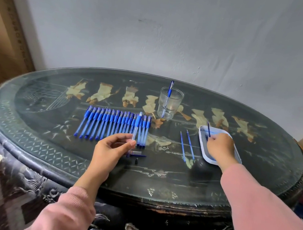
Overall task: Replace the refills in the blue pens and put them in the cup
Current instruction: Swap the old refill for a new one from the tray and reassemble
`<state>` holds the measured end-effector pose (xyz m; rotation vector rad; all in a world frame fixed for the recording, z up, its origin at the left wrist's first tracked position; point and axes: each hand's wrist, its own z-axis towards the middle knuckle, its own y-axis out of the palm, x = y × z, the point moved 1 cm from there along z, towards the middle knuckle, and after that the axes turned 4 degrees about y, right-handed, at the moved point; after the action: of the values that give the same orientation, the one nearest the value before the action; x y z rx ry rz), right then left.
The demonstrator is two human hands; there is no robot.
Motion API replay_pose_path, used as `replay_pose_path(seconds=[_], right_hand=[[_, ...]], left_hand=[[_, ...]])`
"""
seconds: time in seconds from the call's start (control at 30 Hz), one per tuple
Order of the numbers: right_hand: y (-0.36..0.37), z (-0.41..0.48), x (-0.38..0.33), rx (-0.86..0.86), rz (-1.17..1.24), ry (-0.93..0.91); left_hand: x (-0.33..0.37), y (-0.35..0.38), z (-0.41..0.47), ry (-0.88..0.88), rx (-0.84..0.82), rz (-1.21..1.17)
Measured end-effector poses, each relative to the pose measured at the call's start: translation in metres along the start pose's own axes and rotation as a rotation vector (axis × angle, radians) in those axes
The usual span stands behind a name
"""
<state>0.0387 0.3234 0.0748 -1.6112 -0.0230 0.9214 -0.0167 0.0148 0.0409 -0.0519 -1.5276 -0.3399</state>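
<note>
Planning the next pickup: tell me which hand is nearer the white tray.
Right. The right hand reaches into the white tray, pinching a refill; the left hand holds a pen far to the tray's left.

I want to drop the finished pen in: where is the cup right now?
In the head view, the cup stands right of centre toward the table's far edge, beyond the right end of the row of pens, with one pen inside.
</note>
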Motion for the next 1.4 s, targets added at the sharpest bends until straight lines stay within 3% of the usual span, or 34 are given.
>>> replay_pose_path(seconds=[0.07, 0.17, 0.33, 0.53, 1.07, 1.4], right_hand=[[-0.002, -0.010, -0.014, -0.020, 0.353, -0.018], [-0.010, -0.046, -0.045, -0.203, 0.873, -0.021], [-0.023, -0.100, -0.083, -0.443, 1.167, -0.122], [-0.016, -0.122, -0.095, -0.482, 1.015, -0.225], [-0.012, -0.119, -0.099, -0.486, 0.955, -0.247], [-0.020, -0.113, -0.109, -0.434, 0.687, -0.397]], left_hand=[[0.000, 0.001, -0.001, 0.012, -0.015, 0.013], [0.001, 0.003, -0.003, 0.026, -0.063, 0.066], [0.000, 0.008, -0.011, 0.052, -0.111, 0.116], [-0.001, 0.007, -0.016, 0.068, -0.111, 0.144], [0.000, 0.006, -0.018, 0.089, -0.108, 0.185], [-0.001, 0.005, -0.018, 0.096, -0.113, 0.202]])
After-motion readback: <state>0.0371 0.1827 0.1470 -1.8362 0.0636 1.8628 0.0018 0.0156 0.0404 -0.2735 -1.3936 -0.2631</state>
